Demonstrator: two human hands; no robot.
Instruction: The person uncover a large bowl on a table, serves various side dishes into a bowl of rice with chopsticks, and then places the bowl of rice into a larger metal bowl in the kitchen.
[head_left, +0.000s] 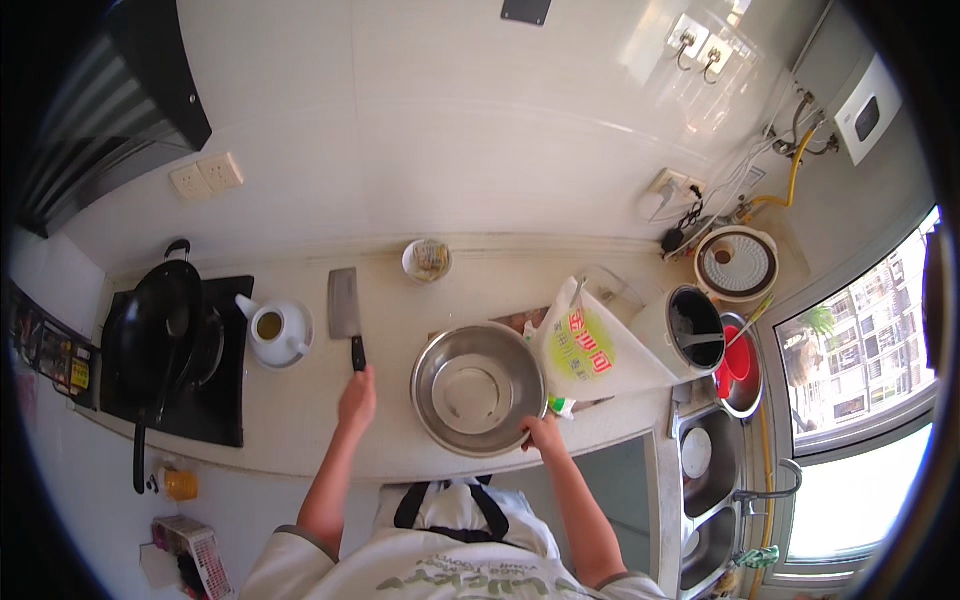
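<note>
My left hand (358, 398) is closed around the black handle of a cleaver (345, 304), whose broad blade points toward the wall over the counter. With my right hand (543, 435) I grip the near right rim of a stainless steel basin (480, 389); a little liquid or residue shows on its bottom. The basin partly covers a dark board (529, 321). Just right of it lies a white flour bag (589, 341) with coloured print. Near the wall stands a small white bowl (428, 261) holding a packet.
A white pot (278, 330) stands beside the black hob (234, 360), which carries a wok (154, 322). To the right are a pot with a dark interior (694, 328), a round lidded cooker (737, 262), a red scoop (733, 364) in a metal bowl, and a double sink (712, 487).
</note>
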